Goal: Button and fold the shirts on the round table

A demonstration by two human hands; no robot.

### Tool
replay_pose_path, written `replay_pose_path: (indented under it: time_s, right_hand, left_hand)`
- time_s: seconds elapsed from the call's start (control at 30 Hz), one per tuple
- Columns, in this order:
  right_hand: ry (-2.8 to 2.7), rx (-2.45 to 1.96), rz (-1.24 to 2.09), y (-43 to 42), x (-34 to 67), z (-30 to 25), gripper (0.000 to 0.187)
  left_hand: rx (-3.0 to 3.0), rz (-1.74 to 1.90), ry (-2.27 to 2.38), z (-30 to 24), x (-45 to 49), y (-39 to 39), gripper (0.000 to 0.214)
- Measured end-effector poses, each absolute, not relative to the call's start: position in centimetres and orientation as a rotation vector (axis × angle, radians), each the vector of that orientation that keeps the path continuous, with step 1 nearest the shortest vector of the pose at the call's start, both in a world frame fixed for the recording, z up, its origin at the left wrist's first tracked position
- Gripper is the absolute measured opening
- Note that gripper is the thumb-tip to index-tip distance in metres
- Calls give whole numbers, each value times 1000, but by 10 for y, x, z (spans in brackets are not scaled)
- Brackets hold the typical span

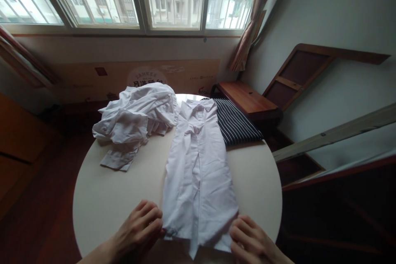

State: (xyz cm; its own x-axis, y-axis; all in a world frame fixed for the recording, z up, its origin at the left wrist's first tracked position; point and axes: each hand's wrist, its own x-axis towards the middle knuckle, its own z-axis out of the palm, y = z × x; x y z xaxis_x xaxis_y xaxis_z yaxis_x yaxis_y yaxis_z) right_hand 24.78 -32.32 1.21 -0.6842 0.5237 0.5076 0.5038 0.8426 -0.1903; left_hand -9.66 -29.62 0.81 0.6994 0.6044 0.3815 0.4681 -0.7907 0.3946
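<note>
A white shirt (198,169) lies folded into a long narrow strip down the middle of a round cream table (102,198), collar at the far end. My left hand (140,229) pinches the strip's near left corner, fingers curled together. At the near right corner my right hand (250,241) grips the hem, fingers bent over the cloth's edge.
A crumpled heap of white shirts (136,119) sits at the table's far left. A dark pinstriped garment (236,123) lies folded at the far right. Beyond it stand a wooden bench (247,99) and leaning wooden panels (309,74). Windows fill the back wall.
</note>
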Motion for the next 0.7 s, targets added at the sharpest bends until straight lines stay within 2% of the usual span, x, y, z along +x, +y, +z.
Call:
replay_pose_path:
  time_s: [0.07,0.1,0.2,0.23,0.27,0.33,0.4,0.5,0.57,0.7]
  right_hand:
    - [-2495,-756,210,-319,253,18,12]
    - [-2536,-773,310,-315,258,23,16]
    - [-2750,-769,503,-302,273,36,57]
    - [-2821,-746,507,-299,278,37,63]
    - [-2873,-727,483,-296,282,36,66]
    - [-2899,-669,349,-294,286,27,63]
    - [-2838,-594,174,-293,285,13,53]
    - [-2687,-558,26,-292,276,-2,32]
    - [-2593,-597,135,-293,269,-1,27]
    - [-2489,-714,728,-304,259,19,26]
  left_hand:
    - [2676,601,746,11,-101,-291,7]
    - [2696,545,684,12,-103,-288,14]
    - [2804,359,492,11,-107,-278,64]
    - [2837,303,456,9,-108,-275,73]
    - [2864,273,445,8,-109,-273,73]
    - [2907,299,461,4,-108,-269,60]
    - [2936,404,462,1,-106,-265,44]
    - [2897,523,415,3,-99,-261,33]
    - [2791,565,439,12,-93,-262,26]
    - [2447,525,558,48,-88,-278,22]
